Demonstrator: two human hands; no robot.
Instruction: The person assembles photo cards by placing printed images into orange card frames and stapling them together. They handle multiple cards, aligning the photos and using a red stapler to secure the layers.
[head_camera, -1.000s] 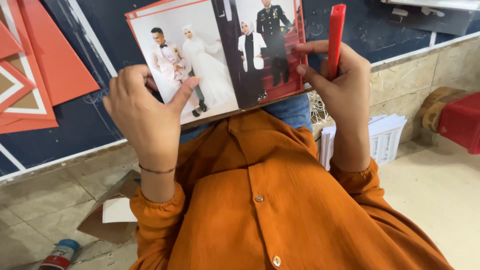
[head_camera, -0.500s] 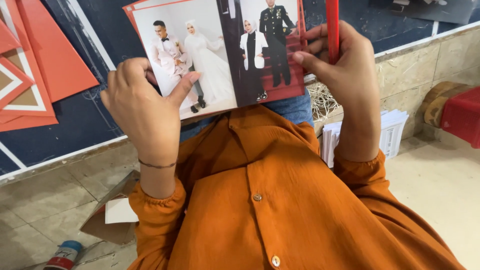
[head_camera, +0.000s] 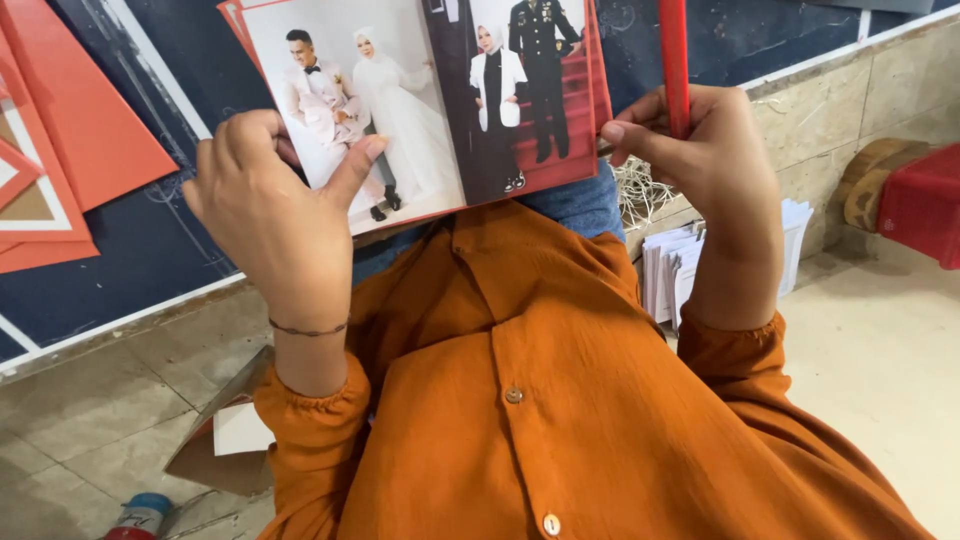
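Observation:
An open photo album (head_camera: 440, 100) with wedding pictures rests on my lap, tilted toward me. My left hand (head_camera: 270, 210) grips its left page, thumb pressed on the photo of a couple in white. My right hand (head_camera: 700, 160) holds the album's right edge with the fingertips and also clasps an upright red tool (head_camera: 674, 60), a long thin stick whose top runs out of view. My orange buttoned shirt (head_camera: 560, 400) fills the lower middle.
Red and orange cut boards (head_camera: 70, 140) lean on a dark blue wall at the left. A white basket of paper sheets (head_camera: 680, 270) stands at my right. A red box (head_camera: 925, 205) sits far right. Cardboard pieces (head_camera: 230, 430) and a small bottle (head_camera: 140, 515) lie on the tiled floor.
The album and both hands have drifted slightly up and left in view. The red tool now stands more upright. My grip is unchanged.

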